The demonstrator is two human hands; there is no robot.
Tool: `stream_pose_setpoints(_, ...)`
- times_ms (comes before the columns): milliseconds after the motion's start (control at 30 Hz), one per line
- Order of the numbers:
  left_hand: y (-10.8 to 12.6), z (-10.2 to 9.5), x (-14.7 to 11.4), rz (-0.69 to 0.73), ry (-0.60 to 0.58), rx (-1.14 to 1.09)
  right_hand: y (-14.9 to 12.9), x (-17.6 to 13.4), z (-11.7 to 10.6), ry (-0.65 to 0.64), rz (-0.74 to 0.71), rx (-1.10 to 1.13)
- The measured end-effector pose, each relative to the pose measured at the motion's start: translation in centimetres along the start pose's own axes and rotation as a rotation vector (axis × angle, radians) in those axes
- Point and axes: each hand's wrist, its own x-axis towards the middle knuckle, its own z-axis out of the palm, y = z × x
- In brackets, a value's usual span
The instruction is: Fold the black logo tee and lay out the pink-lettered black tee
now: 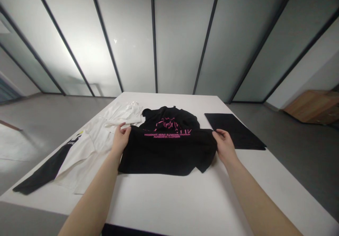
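Observation:
A black T-shirt (169, 154) with pink lettering lies on the white table (169, 200) in front of me. My left hand (122, 137) pinches its left side, and my right hand (224, 142) pinches the right side at about the same height. Between my hands the cloth is stretched across and lifted in a fold. Its near part hangs down toward the tabletop, while the far part rests rumpled behind the fold. Part of the pink print is hidden by the fold.
Left of the shirt lie crumpled white garments (92, 140), with a black piece of clothing (47, 169) by the table's left edge. A flat folded black cloth (235, 131) sits at the right. Frosted glass panels (180, 34) stand behind the table; a wooden cabinet (312, 107) is far right.

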Motion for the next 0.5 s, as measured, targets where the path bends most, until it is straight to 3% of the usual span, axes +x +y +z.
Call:
stream_pose_setpoints(100, -0.2, 0.1, -0.4, 0.028, -0.150, 0.159, -0.3, -0.9, 0.0, -0.181, 0.047, -0.158)
stream_pose_setpoints(167, -0.5, -0.2, -0.6, 0.068, -0.168, 0.310, -0.5, -1.2, -0.2, -0.218, 0.023, -0.306)
stream_pose_setpoints(333, -0.5, -1.2, -0.8, -0.042, -0.238, 0.446, -0.6, -0.4, -1.2, -0.092, 0.001, -0.404)
stream_pose_setpoints(400, 0.0, -1.4, -0.7, -0.085, -0.248, 0.353, -0.8, 0.0, -1.3, -0.033, 0.009, -0.357)
stream_pose_setpoints(500, 1.0, -1.4, -0.7, -0.119, -0.167, 0.102, -1.4, 0.3, -1.3, 0.038, -0.021, -0.255)
